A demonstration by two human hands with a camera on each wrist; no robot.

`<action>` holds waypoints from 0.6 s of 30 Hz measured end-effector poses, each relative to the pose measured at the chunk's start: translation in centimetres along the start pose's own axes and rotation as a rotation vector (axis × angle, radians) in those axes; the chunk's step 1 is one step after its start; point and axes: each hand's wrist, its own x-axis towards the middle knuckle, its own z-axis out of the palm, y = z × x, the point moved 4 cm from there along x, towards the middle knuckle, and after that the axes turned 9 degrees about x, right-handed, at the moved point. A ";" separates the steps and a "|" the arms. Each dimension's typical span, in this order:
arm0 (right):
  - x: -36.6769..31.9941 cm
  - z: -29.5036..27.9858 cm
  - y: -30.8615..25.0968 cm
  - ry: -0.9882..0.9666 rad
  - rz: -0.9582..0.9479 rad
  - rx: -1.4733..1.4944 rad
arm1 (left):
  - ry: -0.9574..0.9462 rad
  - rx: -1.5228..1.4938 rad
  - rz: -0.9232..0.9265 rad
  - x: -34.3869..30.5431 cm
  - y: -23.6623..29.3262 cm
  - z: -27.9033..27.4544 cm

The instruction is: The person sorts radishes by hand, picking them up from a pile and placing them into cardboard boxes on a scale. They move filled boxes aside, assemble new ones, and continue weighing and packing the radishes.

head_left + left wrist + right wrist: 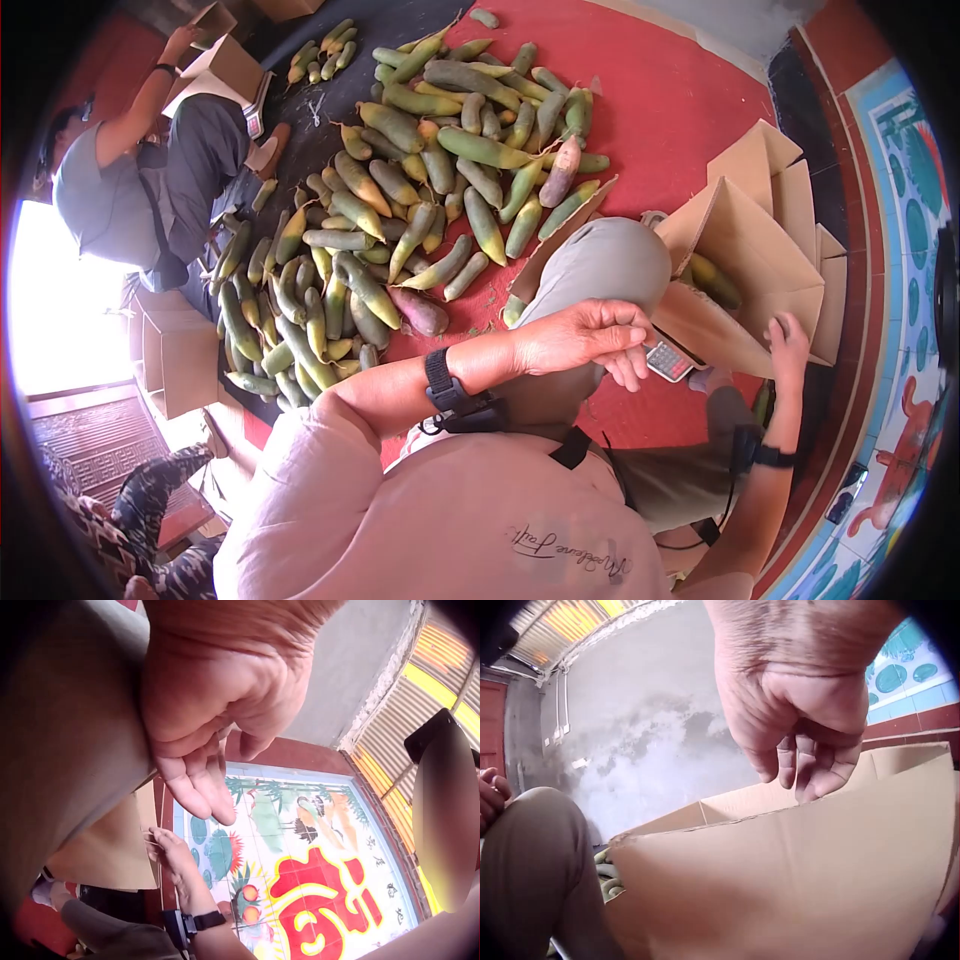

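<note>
My left hand (590,340) hangs over my bent knee with loosely curled fingers and nothing in them; the left wrist view shows its palm side. Just below its fingertips in the head view is a small keypad panel (668,360). My right hand (788,345) is at the near edge of an open cardboard box (765,235). In the right wrist view its bent fingers (825,776) hang right at the rim of the near cardboard wall (780,877). Inside the box lies a long green-yellow vegetable (712,280).
Many long green-yellow vegetables (390,200) are heaped on black and red sheeting (660,90), with a purplish one (562,170) among them. At the left a seated person (130,190) handles another box (225,70). A tiled wall picture (300,877) stands beyond my right hand.
</note>
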 end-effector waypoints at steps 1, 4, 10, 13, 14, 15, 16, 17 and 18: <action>-1.1 -0.7 0.0 0.028 -0.082 -0.024 | -0.006 -0.009 0.004 -0.2 0.2 0.1; -4.7 -3.4 0.0 0.113 -0.320 -0.177 | 0.007 0.026 0.039 -1.2 1.1 0.1; -10.8 -8.9 2.8 0.282 -0.210 -0.128 | 0.180 0.123 0.181 -4.9 4.1 -3.5; -12.8 -11.0 6.0 0.402 -0.088 -0.187 | 0.518 0.215 0.122 -7.0 4.0 -8.1; -13.4 -11.0 6.7 0.401 -0.083 -0.234 | 0.582 0.180 0.126 -7.5 2.9 -10.6; -13.8 -10.7 7.4 0.400 -0.078 -0.237 | 0.646 0.144 0.127 -7.9 1.6 -13.1; -14.2 -10.2 8.1 0.393 -0.100 -0.264 | 0.767 0.183 0.036 -8.6 0.8 -14.6; -14.4 -9.8 8.7 0.386 -0.122 -0.291 | 0.867 0.177 -0.011 -9.2 -0.7 -16.4; -14.5 -9.2 8.6 0.369 -0.191 -0.343 | 0.968 0.172 -0.060 -9.8 -2.5 -18.2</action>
